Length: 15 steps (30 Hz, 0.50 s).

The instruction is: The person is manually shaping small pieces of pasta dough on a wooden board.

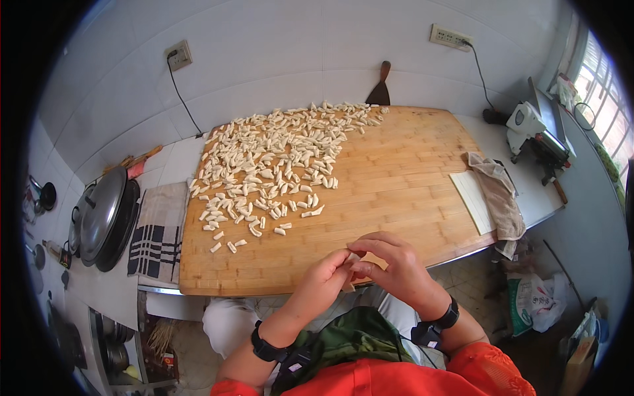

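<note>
My left hand [324,272] grips a thin pale dough strip [349,287] near the front edge of the wooden board [396,183]. One end of the strip hangs below my fingers; the rest is mostly hidden in the grasp. The thumb and fingertips of my right hand [394,260] meet the left fingertips at the strip's upper part. Many short, rolled dough pieces [267,158] are spread over the board's back left, some apart from each other near the front. At the right edge lies a flat sheet of dough cut into strips [470,200], partly under a brown towel [498,195].
A scraper [380,86] with a wooden handle leans on the tiled wall. Right of the board stands a pasta machine [535,136]. To the left are a checked cloth [158,227] and a large lidded pan [106,218]. Plastic bags [537,302] sit on the floor at right.
</note>
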Available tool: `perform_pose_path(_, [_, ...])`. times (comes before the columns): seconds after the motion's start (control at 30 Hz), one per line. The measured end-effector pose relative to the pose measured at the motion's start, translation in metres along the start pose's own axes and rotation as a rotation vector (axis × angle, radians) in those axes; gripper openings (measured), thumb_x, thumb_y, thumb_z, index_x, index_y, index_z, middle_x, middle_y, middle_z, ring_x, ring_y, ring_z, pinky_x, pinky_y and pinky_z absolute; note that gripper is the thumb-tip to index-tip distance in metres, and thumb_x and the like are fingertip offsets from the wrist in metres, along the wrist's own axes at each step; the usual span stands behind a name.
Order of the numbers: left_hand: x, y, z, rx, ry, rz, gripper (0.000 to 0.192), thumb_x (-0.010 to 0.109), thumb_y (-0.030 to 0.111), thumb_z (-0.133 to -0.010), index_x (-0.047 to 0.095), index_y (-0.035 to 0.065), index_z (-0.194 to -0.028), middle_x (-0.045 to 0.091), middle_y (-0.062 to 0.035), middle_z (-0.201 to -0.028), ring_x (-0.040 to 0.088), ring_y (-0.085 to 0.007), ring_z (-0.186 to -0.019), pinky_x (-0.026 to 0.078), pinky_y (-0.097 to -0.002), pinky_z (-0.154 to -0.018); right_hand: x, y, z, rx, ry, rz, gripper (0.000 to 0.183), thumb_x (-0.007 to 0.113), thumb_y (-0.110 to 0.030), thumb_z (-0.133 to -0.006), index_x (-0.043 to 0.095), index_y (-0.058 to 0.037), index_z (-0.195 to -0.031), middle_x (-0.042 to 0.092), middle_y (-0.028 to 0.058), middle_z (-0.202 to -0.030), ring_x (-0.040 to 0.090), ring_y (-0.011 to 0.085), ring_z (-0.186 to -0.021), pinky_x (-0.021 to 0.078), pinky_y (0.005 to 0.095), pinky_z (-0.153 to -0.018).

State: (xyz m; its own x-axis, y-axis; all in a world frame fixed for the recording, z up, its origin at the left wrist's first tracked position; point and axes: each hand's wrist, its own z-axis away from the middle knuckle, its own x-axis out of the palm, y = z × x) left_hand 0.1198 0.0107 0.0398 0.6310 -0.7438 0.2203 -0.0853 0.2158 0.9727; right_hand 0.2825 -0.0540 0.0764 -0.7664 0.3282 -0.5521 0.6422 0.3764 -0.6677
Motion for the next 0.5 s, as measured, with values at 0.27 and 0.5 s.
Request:
perform_pose_path(0.27, [0.025,0.006,-0.011,0.094,-0.043,0.057,0.027,0.042,0.001,-0.097,0.052,-0.0023,-0.122,0.062,-0.0048,-0.097,0.06,-0.0117,-0.084,0.049,-0.0254,-0.081,-0.011,-0.006,0.007,-0.244,0.212,0.432,0.02,0.072,-0.009,-0.072,0.067,-0.0084,-0.091,0.066,0.0079,-0.092,0.064,0.025,-0.081,0.0517,0.0348,-0.072])
perform_pose_path(0.5, [0.018,-0.014,-0.007,0.091,-0.015,0.022,0.024,0.052,0.006,-0.097,0.055,-0.003,-0.119,0.063,-0.0038,-0.099,0.058,-0.0096,-0.086,0.049,-0.0246,-0.077,-0.008,-0.012,0.018,-0.117,0.189,0.415,0.014,0.072,-0.007,-0.072,0.064,-0.0077,-0.084,0.063,0.0069,-0.081,0.062,0.0264,-0.075,0.0507,0.0361,-0.068])
